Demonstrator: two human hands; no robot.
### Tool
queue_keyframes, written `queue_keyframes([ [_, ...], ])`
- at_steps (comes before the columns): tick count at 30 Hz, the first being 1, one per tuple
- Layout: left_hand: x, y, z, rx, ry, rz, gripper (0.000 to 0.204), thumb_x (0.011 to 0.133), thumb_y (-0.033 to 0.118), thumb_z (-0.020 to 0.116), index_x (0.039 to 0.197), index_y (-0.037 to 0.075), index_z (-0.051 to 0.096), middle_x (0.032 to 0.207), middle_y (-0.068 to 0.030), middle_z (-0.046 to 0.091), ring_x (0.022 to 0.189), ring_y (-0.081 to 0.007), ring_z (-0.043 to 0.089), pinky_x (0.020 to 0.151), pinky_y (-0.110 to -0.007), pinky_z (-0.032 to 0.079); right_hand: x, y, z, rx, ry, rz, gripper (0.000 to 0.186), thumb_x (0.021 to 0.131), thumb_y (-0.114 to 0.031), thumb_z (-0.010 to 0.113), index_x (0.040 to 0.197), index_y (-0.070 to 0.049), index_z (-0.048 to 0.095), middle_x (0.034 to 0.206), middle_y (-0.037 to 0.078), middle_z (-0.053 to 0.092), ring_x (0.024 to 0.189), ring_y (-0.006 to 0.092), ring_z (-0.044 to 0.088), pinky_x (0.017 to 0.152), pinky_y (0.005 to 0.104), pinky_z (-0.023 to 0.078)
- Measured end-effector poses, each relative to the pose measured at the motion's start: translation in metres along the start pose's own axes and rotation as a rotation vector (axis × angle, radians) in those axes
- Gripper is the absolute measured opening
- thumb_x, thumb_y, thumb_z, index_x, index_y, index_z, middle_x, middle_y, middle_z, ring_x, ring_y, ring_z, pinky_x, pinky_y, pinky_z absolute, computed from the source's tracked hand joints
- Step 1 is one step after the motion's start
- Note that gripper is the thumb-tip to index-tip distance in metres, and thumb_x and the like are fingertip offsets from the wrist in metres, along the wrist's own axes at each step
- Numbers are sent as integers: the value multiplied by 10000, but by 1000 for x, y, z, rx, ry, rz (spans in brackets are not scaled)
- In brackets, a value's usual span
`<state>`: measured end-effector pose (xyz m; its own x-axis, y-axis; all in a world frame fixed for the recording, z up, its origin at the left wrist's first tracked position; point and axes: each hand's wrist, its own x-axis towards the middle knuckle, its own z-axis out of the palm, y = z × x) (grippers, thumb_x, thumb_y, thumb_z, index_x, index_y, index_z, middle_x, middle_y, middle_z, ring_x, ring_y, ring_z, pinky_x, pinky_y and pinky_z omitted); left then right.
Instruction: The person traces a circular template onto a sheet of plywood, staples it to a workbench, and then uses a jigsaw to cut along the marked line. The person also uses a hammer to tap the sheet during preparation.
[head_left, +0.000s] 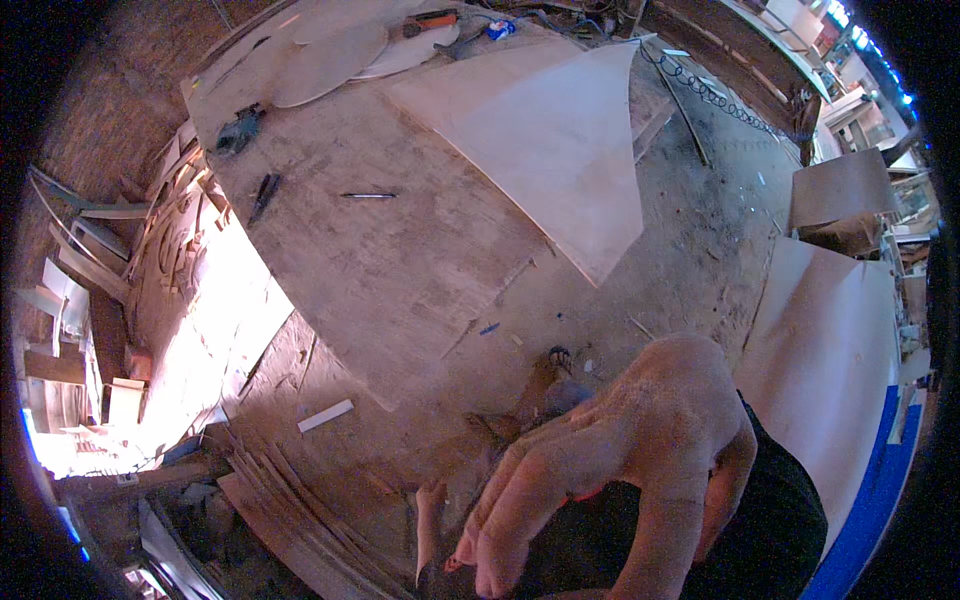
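Observation:
My right hand is large in the lower right, close in front of my dark clothing. Its wrist is bent, and the fingers reach down and to the left, stretched and lightly curved. The thumb side stands apart from them, and I see nothing held between. A bit of red shows below the palm. My left hand is not in view. Ahead lies a wide wooden work surface with a pale, pointed sheet of plywood on it. Nearer the left edge are a slim pen-like tool and a black-handled tool.
A dark tool sits at the far left corner. Rounded pale sheets and an orange-and-black tool lie at the back. A coiled hose runs far right. Wood offcuts pile up left; curved strips lie near; a pale panel stands right.

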<state>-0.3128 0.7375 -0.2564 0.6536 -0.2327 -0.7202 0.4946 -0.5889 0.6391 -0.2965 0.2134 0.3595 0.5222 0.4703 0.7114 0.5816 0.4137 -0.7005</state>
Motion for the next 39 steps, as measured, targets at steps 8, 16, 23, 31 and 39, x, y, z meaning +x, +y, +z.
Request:
queue_keyframes([
  [8, -19, 85, 84, 370, -116, 107, 352, 850, 293, 775, 1044, 5, 718, 855, -72, 713, 764, -153, 646, 652, -330, 528, -101, -62, -18, -180, 167, -135, 498, 773, -396, 737, 1089, -16, 679, 1289, 249, 485, 1135, 399, 533, 954, 443, 465],
  [16, -57, 214, 168, 587, -100, 212, 325, 843, 339, 765, 959, 36, 754, 804, -71, 719, 760, -141, 649, 646, -346, 526, -260, -130, -68, -463, 840, 633, 337, 799, -289, 783, 954, -8, 679, 1100, 151, 601, 1012, 271, 603, 869, 390, 490],
  [23, -91, 350, 219, 628, -126, 40, 331, 849, 359, 748, 803, 32, 760, 649, -93, 686, 596, -182, 636, 623, -373, 527, -346, -124, -121, -574, 928, 977, 150, 841, -131, 781, 881, -10, 703, 891, 84, 676, 854, 173, 654, 783, 325, 514],
  [31, -125, 563, 300, 579, -177, 152, 444, 890, 409, 700, 713, 3, 713, 582, -107, 641, 546, -185, 606, 573, -380, 503, -375, -119, -199, -794, 827, 923, 129, 855, -105, 744, 923, 3, 724, 842, 109, 699, 820, 188, 680, 741, 308, 518],
  [39, -74, 679, 370, 921, -11, 381, 429, 861, 415, 717, 768, -3, 696, 713, -169, 685, 671, -303, 688, 624, -406, 519, -455, -145, -262, -938, 994, 1179, 147, 854, -118, 729, 938, 3, 725, 891, 109, 722, 837, 197, 688, 765, 333, 527],
])
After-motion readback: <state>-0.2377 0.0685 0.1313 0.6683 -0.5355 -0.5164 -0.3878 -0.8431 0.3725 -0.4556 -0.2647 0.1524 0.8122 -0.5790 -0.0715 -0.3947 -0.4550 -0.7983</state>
